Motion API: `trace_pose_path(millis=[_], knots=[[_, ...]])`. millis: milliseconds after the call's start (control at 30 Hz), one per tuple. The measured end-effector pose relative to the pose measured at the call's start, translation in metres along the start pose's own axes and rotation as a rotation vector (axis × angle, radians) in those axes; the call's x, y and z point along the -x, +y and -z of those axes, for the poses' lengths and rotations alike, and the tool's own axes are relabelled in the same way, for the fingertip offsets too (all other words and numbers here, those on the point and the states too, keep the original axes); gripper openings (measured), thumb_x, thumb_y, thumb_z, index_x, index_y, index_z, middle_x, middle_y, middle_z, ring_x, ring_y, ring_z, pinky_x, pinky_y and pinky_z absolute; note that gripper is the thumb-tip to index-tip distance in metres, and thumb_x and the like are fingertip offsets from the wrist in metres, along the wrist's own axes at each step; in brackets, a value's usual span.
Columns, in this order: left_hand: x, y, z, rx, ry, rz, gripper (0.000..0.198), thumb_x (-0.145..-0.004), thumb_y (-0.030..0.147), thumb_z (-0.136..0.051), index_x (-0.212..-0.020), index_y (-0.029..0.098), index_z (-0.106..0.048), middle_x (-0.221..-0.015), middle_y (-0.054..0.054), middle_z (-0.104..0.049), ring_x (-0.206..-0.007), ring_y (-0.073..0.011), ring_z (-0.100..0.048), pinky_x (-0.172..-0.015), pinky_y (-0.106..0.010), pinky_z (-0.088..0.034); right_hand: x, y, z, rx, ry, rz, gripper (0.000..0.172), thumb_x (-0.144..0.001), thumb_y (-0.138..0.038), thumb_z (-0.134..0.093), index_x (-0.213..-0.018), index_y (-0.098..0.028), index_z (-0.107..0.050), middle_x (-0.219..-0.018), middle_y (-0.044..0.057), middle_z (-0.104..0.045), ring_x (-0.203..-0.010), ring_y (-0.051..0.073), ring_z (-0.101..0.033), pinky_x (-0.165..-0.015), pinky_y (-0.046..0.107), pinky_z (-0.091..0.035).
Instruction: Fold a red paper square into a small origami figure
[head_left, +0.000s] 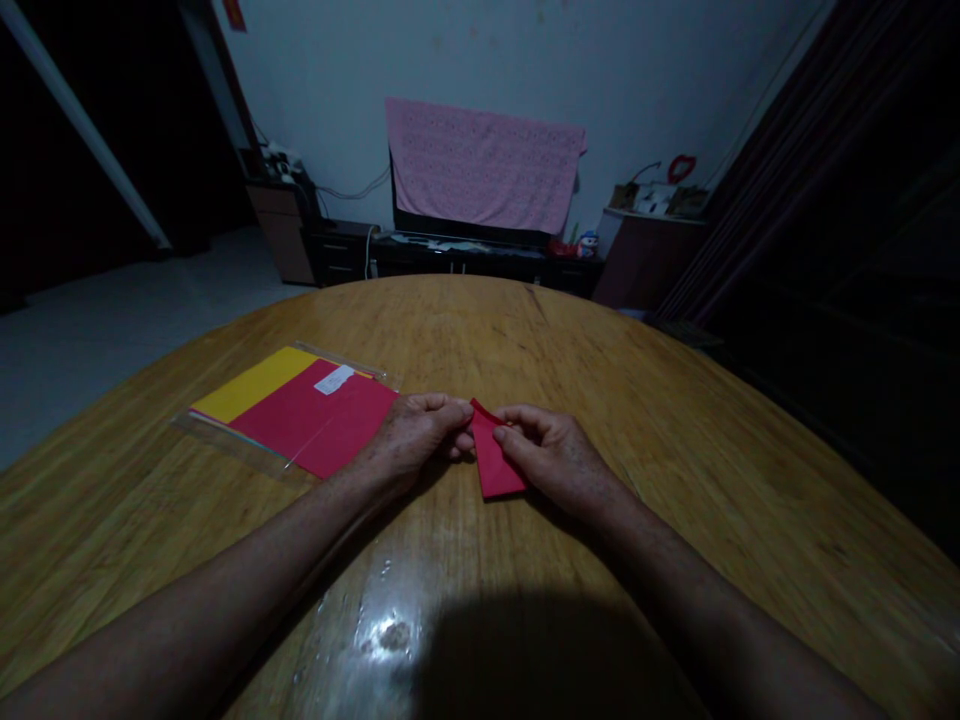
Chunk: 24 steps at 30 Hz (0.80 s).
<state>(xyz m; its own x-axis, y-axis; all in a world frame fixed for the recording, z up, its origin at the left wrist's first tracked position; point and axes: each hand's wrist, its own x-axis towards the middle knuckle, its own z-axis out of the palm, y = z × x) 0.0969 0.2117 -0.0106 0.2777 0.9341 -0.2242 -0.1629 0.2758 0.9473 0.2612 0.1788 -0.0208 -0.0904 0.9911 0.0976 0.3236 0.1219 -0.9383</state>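
A small folded piece of red paper (497, 468) is held between my two hands, just above or on the wooden table. My left hand (425, 432) pinches its upper left corner between thumb and fingers. At its upper right edge, my right hand (551, 450) grips it with the thumb on top and the fingers behind. A narrow strip along the paper's top edge is bent up. Beside my left forearm lies a clear plastic packet (259, 450) with red paper (300, 415) and yellow paper (255, 385) in it, and a white label on top.
The round wooden table (480, 330) spreads under both arms. Beyond it, a pink cloth (487, 170) drapes over a television on a low dark cabinet (341, 255). A small figurine (588, 244) stands there. Dark curtains (780, 160) hang at the right.
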Motion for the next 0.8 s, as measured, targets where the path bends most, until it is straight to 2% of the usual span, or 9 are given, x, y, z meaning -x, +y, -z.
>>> trace_pose_path(millis=[100, 233, 433, 800], knots=[[-0.003, 0.001, 0.004, 0.036, -0.062, 0.025, 0.021, -0.082, 0.019, -0.057, -0.069, 0.008, -0.067, -0.059, -0.006, -0.065, -0.047, -0.0085, -0.057, -0.047, -0.018, -0.043, -0.001, -0.003, 0.002, -0.064, 0.014, -0.064, 0.017, -0.079, -0.029, -0.06, -0.087, -0.018, -0.069, -0.068, 0.0, -0.061, -0.056, 0.01, -0.049, -0.052, 0.023, -0.036], [-0.005, 0.002, 0.006, 0.056, -0.071, 0.049, 0.022, -0.084, 0.016, -0.054, -0.069, 0.007, -0.068, -0.062, -0.007, -0.066, -0.047, -0.0084, -0.058, -0.047, -0.019, -0.044, 0.0, -0.008, 0.004, -0.123, 0.005, -0.108, 0.019, -0.078, -0.03, -0.061, -0.089, -0.017, -0.07, -0.074, 0.002, -0.065, -0.059, 0.011, -0.052, -0.054, 0.024, -0.04], [-0.004, 0.002, 0.005, 0.073, -0.092, 0.055, 0.021, -0.083, 0.012, -0.057, -0.065, 0.006, -0.067, -0.053, -0.005, -0.062, -0.042, -0.0069, -0.055, -0.044, -0.016, -0.043, 0.001, -0.01, 0.004, -0.106, -0.022, -0.115, 0.018, -0.078, -0.029, -0.061, -0.086, -0.016, -0.07, -0.069, 0.001, -0.062, -0.055, 0.009, -0.048, -0.051, 0.023, -0.035], [-0.005, 0.003, 0.005, 0.082, -0.081, 0.067, 0.015, -0.079, 0.011, -0.06, -0.065, 0.007, -0.065, -0.056, -0.005, -0.063, -0.042, -0.0067, -0.055, -0.044, -0.016, -0.043, 0.002, -0.009, 0.004, -0.095, -0.044, -0.121, 0.021, -0.079, -0.031, -0.061, -0.09, -0.016, -0.07, -0.069, 0.001, -0.062, -0.055, 0.01, -0.047, -0.051, 0.024, -0.033]])
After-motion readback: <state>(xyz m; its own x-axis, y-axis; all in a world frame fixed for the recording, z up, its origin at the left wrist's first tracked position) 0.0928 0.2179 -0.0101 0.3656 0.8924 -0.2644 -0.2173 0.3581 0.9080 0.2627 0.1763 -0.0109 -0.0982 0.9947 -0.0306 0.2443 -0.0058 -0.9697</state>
